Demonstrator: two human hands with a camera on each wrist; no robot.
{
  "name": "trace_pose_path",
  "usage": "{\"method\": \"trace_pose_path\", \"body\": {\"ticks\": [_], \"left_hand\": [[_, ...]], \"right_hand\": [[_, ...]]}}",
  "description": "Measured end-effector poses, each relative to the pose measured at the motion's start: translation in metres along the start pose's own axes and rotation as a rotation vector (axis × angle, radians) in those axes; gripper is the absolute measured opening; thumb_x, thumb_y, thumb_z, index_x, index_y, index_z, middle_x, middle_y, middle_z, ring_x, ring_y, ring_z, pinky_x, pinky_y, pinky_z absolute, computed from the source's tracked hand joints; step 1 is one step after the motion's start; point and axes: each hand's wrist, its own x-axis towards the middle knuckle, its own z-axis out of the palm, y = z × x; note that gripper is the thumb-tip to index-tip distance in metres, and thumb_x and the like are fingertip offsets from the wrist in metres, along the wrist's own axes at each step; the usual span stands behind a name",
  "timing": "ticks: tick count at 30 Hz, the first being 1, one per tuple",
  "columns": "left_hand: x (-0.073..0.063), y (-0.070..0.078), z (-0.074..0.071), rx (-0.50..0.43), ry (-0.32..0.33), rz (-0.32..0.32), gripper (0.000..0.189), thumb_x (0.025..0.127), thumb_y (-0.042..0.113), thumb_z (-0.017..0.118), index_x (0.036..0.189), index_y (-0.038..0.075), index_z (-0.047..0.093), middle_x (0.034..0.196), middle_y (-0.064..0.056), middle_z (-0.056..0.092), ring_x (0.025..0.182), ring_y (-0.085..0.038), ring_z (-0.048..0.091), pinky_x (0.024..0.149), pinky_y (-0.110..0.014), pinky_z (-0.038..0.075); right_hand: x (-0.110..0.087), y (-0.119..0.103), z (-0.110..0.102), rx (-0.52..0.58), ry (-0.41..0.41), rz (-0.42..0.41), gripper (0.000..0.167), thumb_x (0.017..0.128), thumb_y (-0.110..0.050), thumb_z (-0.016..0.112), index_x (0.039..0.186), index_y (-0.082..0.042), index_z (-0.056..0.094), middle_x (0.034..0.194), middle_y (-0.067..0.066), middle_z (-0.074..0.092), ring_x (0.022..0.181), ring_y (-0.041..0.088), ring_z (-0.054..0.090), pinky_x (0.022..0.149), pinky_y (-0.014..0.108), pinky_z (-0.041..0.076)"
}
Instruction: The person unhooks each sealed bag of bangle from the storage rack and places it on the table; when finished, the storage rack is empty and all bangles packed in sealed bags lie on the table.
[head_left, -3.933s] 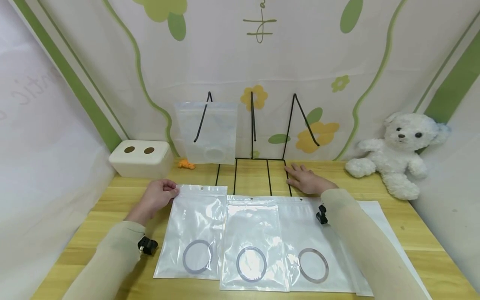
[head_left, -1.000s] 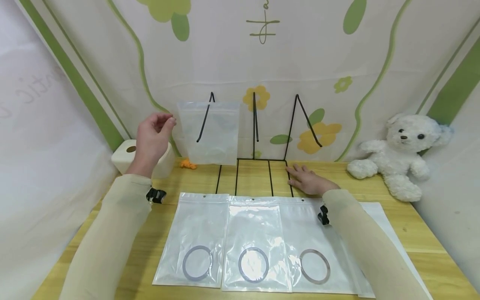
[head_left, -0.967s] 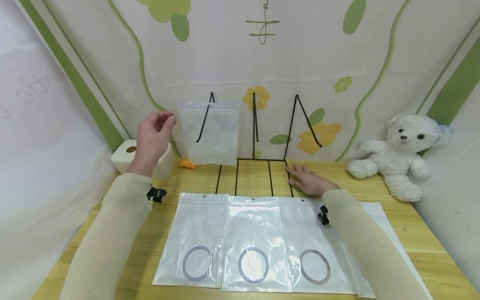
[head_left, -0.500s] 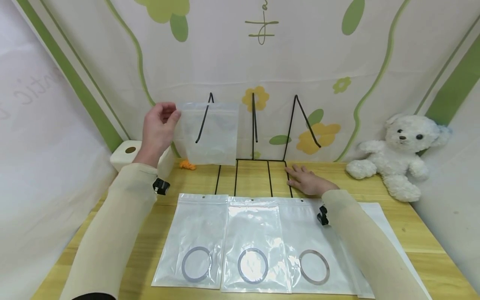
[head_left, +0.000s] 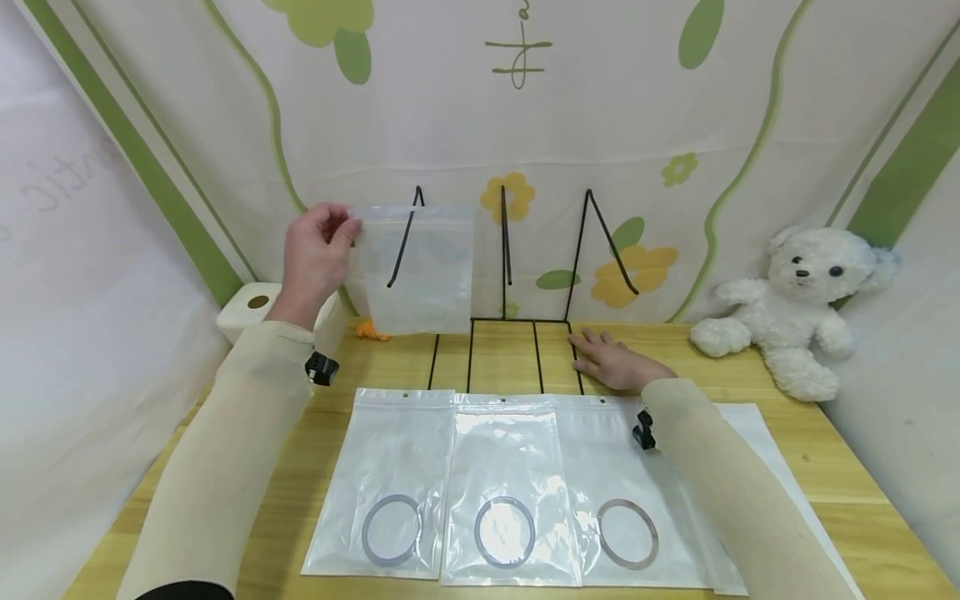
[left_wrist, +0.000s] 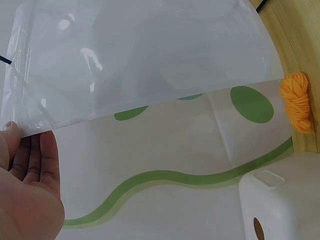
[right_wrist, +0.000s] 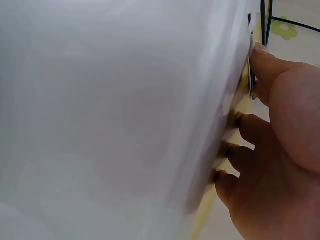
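A translucent zip bag (head_left: 420, 275) hangs on the left hook of a black wire rack (head_left: 519, 320). My left hand (head_left: 317, 258) pinches its upper left corner; the left wrist view has the thumb (left_wrist: 10, 145) in front of the bag and the fingers behind it. On the rack's right base wire rests my right hand (head_left: 618, 362), fingers spread. Below the rack lie zip bags in a row on the table: a left bag (head_left: 390, 450), a middle bag (head_left: 510, 450) and a right bag (head_left: 600, 442), each showing a ring shape near its bottom.
At the back left stands a white box (head_left: 243, 312) with holes in its top. Beside it lies a bundle of orange yarn (left_wrist: 297, 102). A white teddy bear (head_left: 798, 308) sits at the back right. The rack's middle and right hooks (head_left: 613, 242) jut forward.
My left hand has gone from the left flat bag's corner up to the hanging bag and now grips its corner. The left flat bag lies slightly lower. My right hand stays put.
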Motion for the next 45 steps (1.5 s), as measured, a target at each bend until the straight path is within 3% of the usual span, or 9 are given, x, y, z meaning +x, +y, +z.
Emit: {"method": "trace_pose_path", "body": {"ticks": [10, 21, 38, 45], "left_hand": [[0.000, 0.002, 0.001, -0.022, 0.081, 0.024, 0.026, 0.106, 0.021, 0.072, 0.112, -0.004, 0.077, 0.089, 0.005, 0.069, 0.077, 0.000, 0.058, 0.072, -0.014, 0.048], [-0.005, 0.008, -0.002, -0.024, 0.080, -0.041, 0.024, 0.106, 0.019, 0.071, 0.112, -0.003, 0.077, 0.093, 0.002, 0.070, 0.078, -0.003, 0.060, 0.069, -0.012, 0.050], [-0.026, 0.012, -0.015, -0.031, 0.042, -0.010, 0.020, 0.106, 0.018, 0.070, 0.102, -0.001, 0.075, 0.076, 0.017, 0.064, 0.066, -0.003, 0.060, 0.060, -0.015, 0.050], [-0.035, 0.017, -0.021, -0.040, 0.018, -0.029, 0.018, 0.106, 0.016, 0.070, 0.103, -0.001, 0.074, 0.077, 0.017, 0.065, 0.069, -0.003, 0.061, 0.063, -0.014, 0.052]], "right_hand": [[0.000, 0.002, 0.001, 0.003, 0.001, -0.003, 0.068, 0.119, -0.038, 0.041, 0.174, -0.007, 0.016, 0.178, 0.032, 0.002, 0.161, 0.063, -0.003, 0.127, 0.080, 0.002], [0.002, 0.003, 0.000, 0.016, 0.001, 0.011, 0.069, 0.118, -0.038, 0.042, 0.174, -0.009, 0.015, 0.179, 0.030, 0.001, 0.162, 0.061, -0.004, 0.127, 0.079, 0.001], [-0.002, -0.002, -0.005, 0.030, -0.021, -0.007, 0.069, 0.119, -0.037, 0.041, 0.174, -0.006, 0.014, 0.178, 0.032, -0.001, 0.161, 0.062, -0.007, 0.127, 0.079, -0.001], [-0.003, -0.003, -0.003, 0.033, -0.020, 0.007, 0.069, 0.119, -0.037, 0.041, 0.174, -0.006, 0.014, 0.178, 0.031, -0.001, 0.162, 0.061, -0.007, 0.129, 0.077, -0.001]]}}
